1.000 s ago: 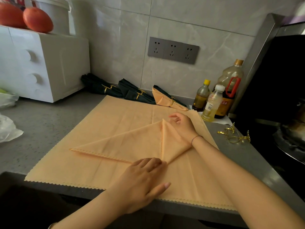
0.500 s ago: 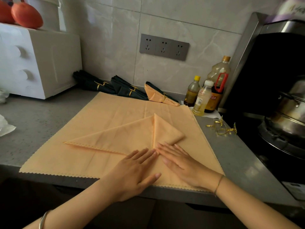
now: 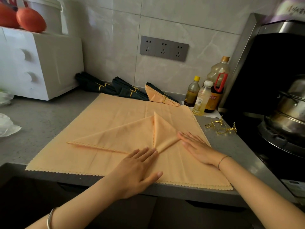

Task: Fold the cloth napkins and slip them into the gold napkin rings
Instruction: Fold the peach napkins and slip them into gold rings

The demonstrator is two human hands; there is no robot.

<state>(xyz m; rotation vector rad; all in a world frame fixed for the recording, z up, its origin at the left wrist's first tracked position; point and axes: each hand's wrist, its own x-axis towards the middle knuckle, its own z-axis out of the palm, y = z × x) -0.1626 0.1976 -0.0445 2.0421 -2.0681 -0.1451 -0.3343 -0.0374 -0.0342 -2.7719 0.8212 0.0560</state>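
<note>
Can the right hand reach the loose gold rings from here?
Probably yes: the right hand lies flat and empty on the napkin, and the rings sit nearby on bare counter.

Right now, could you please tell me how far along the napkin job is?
Done: dark napkins and one peach bundle lie ringed by the wall. In hand: the left hand and right hand lie flat along a partly folded peach napkin. Left: finish that fold, ring it, then the flat peach cloth beneath; loose gold rings wait on the counter.
</note>
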